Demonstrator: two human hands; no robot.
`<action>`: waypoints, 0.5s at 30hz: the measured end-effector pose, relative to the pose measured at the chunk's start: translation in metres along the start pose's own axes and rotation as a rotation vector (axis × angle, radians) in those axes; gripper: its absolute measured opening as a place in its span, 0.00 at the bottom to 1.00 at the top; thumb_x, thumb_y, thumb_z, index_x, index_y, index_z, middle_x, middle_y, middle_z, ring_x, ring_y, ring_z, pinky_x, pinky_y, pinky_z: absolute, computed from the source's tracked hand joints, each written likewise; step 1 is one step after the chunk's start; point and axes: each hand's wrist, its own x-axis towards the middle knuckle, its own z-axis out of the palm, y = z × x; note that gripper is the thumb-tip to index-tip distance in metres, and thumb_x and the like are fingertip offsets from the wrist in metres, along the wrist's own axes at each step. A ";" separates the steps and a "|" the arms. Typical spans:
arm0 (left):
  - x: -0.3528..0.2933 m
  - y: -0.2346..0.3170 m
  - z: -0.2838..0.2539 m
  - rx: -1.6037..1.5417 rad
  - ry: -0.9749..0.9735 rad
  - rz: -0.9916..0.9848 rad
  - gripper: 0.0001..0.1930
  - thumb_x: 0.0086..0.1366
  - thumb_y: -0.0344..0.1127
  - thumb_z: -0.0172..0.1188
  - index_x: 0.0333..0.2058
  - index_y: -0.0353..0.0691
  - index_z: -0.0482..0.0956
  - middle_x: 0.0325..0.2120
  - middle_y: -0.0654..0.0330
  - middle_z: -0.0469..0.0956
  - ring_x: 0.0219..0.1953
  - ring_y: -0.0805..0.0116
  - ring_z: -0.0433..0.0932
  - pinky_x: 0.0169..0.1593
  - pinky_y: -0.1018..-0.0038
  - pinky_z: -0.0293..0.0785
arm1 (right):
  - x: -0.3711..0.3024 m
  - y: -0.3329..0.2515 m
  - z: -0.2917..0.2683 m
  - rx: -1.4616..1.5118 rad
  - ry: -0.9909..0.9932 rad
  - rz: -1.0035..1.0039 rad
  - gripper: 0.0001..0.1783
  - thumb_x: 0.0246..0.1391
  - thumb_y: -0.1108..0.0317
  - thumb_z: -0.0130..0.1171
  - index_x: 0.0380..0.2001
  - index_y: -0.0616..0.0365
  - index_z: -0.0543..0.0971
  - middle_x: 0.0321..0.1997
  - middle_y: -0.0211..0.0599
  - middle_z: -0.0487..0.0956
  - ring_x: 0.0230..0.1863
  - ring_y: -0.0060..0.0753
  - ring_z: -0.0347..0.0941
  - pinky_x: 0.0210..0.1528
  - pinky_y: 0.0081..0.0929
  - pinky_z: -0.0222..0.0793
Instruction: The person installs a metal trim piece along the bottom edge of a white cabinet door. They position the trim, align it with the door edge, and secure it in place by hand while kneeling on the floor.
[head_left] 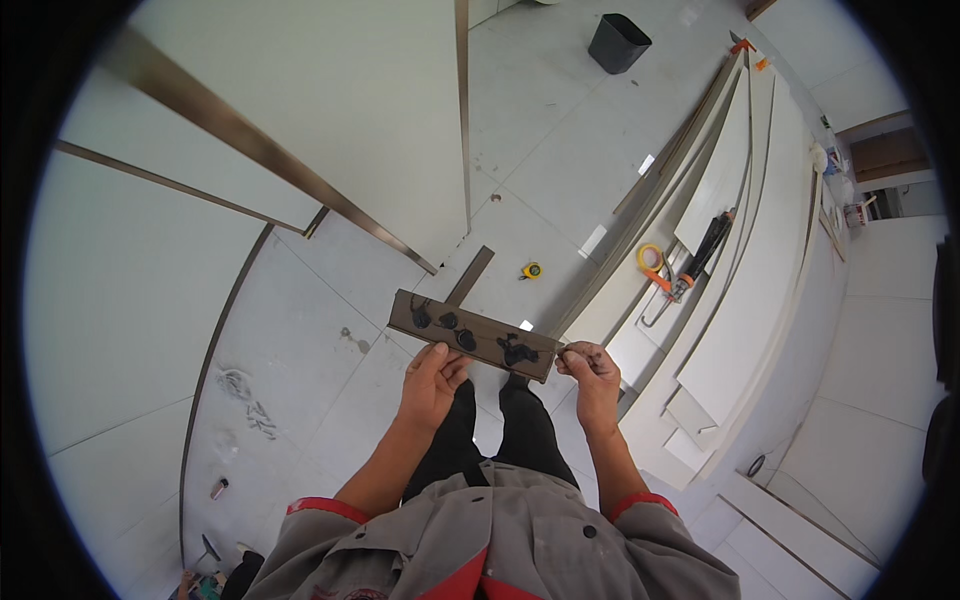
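I hold a short, flat brown trim piece (486, 342) level in front of my legs, with several glossy black blobs of adhesive smeared over its upper face. My left hand (434, 384) grips its near edge, thumb on top. At its right end my right hand (592, 378) is closed with fingers pinched against the edge; dark smears mark those fingers. Beyond the far edge a narrow brown strip (470, 277) sticks out; whether it touches the trim piece I cannot tell.
A yellow tape measure (531, 271) lies on the tiled floor ahead. To the right, long white panels (745, 330) carry a caulking gun (700, 258) and a roll of yellow tape (650, 258). A dark bin (619, 44) stands far ahead. Tall white panels with brown edging (330, 110) rise at left.
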 end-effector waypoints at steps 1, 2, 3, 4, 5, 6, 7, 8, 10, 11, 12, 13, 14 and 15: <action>0.002 -0.003 0.003 0.013 -0.002 -0.002 0.10 0.73 0.37 0.55 0.45 0.40 0.80 0.39 0.58 0.85 0.41 0.69 0.83 0.38 0.78 0.81 | 0.002 0.000 -0.004 0.002 0.002 0.004 0.05 0.61 0.77 0.59 0.39 0.66 0.79 0.36 0.37 0.82 0.37 0.26 0.78 0.44 0.25 0.76; 0.005 -0.007 0.006 0.007 0.002 -0.017 0.10 0.73 0.38 0.55 0.45 0.40 0.80 0.40 0.58 0.85 0.41 0.69 0.84 0.38 0.78 0.81 | 0.004 -0.001 -0.008 0.004 0.005 0.006 0.05 0.61 0.77 0.59 0.39 0.67 0.79 0.36 0.37 0.82 0.37 0.26 0.78 0.44 0.25 0.76; 0.009 -0.010 0.007 0.000 0.008 -0.014 0.10 0.73 0.38 0.55 0.45 0.39 0.80 0.40 0.58 0.85 0.41 0.69 0.84 0.38 0.78 0.82 | 0.009 -0.003 -0.010 0.016 0.003 0.006 0.05 0.61 0.77 0.59 0.39 0.67 0.79 0.35 0.37 0.82 0.37 0.26 0.78 0.44 0.25 0.75; 0.012 -0.013 0.010 -0.007 0.014 -0.012 0.11 0.73 0.38 0.55 0.45 0.39 0.80 0.41 0.58 0.85 0.42 0.69 0.84 0.38 0.78 0.82 | 0.012 -0.005 -0.013 0.028 0.001 0.005 0.04 0.61 0.78 0.59 0.39 0.67 0.79 0.35 0.37 0.82 0.37 0.26 0.78 0.44 0.24 0.75; 0.013 -0.019 0.012 -0.034 0.031 -0.030 0.10 0.73 0.37 0.55 0.45 0.40 0.80 0.40 0.57 0.85 0.42 0.68 0.84 0.38 0.77 0.82 | 0.014 -0.006 -0.017 0.039 0.000 0.003 0.04 0.60 0.78 0.59 0.38 0.67 0.79 0.35 0.37 0.82 0.37 0.26 0.78 0.44 0.24 0.75; 0.014 -0.022 0.013 -0.059 0.052 -0.035 0.09 0.72 0.36 0.56 0.45 0.40 0.80 0.40 0.57 0.85 0.42 0.66 0.84 0.38 0.76 0.82 | 0.020 -0.007 -0.018 0.032 -0.011 -0.003 0.05 0.60 0.78 0.59 0.39 0.67 0.79 0.35 0.37 0.82 0.37 0.26 0.78 0.44 0.24 0.75; 0.015 -0.027 0.015 -0.085 0.067 -0.044 0.08 0.72 0.35 0.56 0.44 0.40 0.80 0.40 0.57 0.85 0.42 0.65 0.84 0.38 0.75 0.82 | 0.021 -0.008 -0.022 0.024 -0.017 -0.014 0.05 0.60 0.78 0.60 0.39 0.67 0.79 0.35 0.37 0.82 0.37 0.26 0.78 0.44 0.23 0.75; 0.018 -0.032 0.014 -0.085 0.081 -0.040 0.08 0.72 0.36 0.57 0.43 0.40 0.80 0.40 0.57 0.85 0.43 0.65 0.84 0.39 0.75 0.82 | 0.026 -0.010 -0.025 0.015 -0.022 -0.024 0.05 0.59 0.78 0.60 0.39 0.67 0.79 0.35 0.36 0.82 0.37 0.25 0.78 0.44 0.23 0.75; 0.022 -0.043 0.020 -0.118 0.106 -0.042 0.08 0.72 0.36 0.57 0.43 0.40 0.80 0.41 0.57 0.85 0.43 0.65 0.84 0.39 0.75 0.81 | 0.031 -0.020 -0.032 -0.053 -0.040 -0.032 0.05 0.59 0.78 0.60 0.39 0.66 0.79 0.35 0.36 0.82 0.36 0.25 0.78 0.43 0.24 0.76; 0.025 -0.046 0.023 -0.135 0.120 -0.044 0.08 0.72 0.36 0.57 0.43 0.40 0.80 0.41 0.57 0.85 0.43 0.65 0.84 0.39 0.75 0.81 | 0.037 -0.023 -0.034 -0.087 -0.048 -0.036 0.04 0.60 0.79 0.59 0.38 0.66 0.79 0.35 0.36 0.82 0.35 0.25 0.79 0.42 0.24 0.77; 0.028 -0.052 0.024 -0.150 0.117 -0.042 0.08 0.72 0.36 0.57 0.43 0.40 0.80 0.42 0.57 0.85 0.43 0.65 0.84 0.39 0.76 0.82 | 0.041 -0.024 -0.039 -0.076 -0.059 -0.029 0.05 0.59 0.79 0.61 0.38 0.66 0.80 0.35 0.35 0.82 0.36 0.24 0.78 0.43 0.23 0.76; 0.030 -0.056 0.025 -0.161 0.133 -0.042 0.08 0.72 0.36 0.57 0.44 0.40 0.80 0.42 0.57 0.85 0.43 0.64 0.84 0.39 0.76 0.82 | 0.046 -0.024 -0.044 -0.116 -0.072 -0.047 0.05 0.58 0.78 0.62 0.39 0.65 0.80 0.36 0.34 0.83 0.37 0.22 0.78 0.44 0.22 0.75; 0.032 -0.060 0.026 -0.172 0.149 -0.043 0.08 0.72 0.36 0.57 0.44 0.40 0.80 0.41 0.57 0.85 0.43 0.64 0.84 0.39 0.76 0.82 | 0.051 -0.022 -0.050 -0.155 -0.084 -0.064 0.06 0.58 0.77 0.63 0.39 0.64 0.81 0.36 0.32 0.83 0.37 0.21 0.78 0.44 0.21 0.75; 0.032 -0.062 0.027 -0.182 0.169 -0.044 0.08 0.72 0.36 0.57 0.44 0.40 0.80 0.41 0.57 0.84 0.43 0.64 0.84 0.39 0.76 0.82 | 0.054 -0.020 -0.054 -0.194 -0.098 -0.078 0.06 0.58 0.77 0.65 0.39 0.63 0.81 0.37 0.31 0.83 0.38 0.20 0.78 0.45 0.20 0.74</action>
